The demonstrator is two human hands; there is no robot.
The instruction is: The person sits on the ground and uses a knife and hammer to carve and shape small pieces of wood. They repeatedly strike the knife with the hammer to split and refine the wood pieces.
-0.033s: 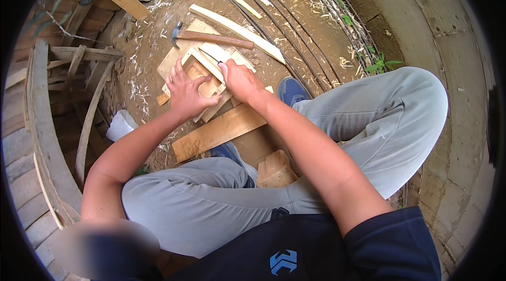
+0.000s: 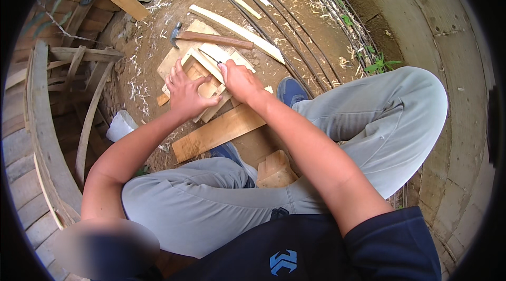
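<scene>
A small open-topped wooden box (image 2: 194,65), made of pale boards, rests on flat wooden pieces on the ground in front of me. My left hand (image 2: 185,90) spans its near left side, fingers over the left wall and thumb stretched toward the near right corner, gripping it. My right hand (image 2: 241,79) is closed round the handle of a knife (image 2: 211,56), which is mostly hidden in the fist. Its slim, pointed blade lies along the box's far right wall. Just beyond the box lies a claw hammer (image 2: 213,38) with a brown wooden handle.
A brown plank (image 2: 219,132) lies between my shoes, with a wood block (image 2: 275,169) nearer me. Beyond the hammer lie a long pale strip (image 2: 238,32), dark rods (image 2: 284,32) and scattered shavings. A wooden frame (image 2: 45,123) stands left, near a white container (image 2: 122,125); boards curve along the right.
</scene>
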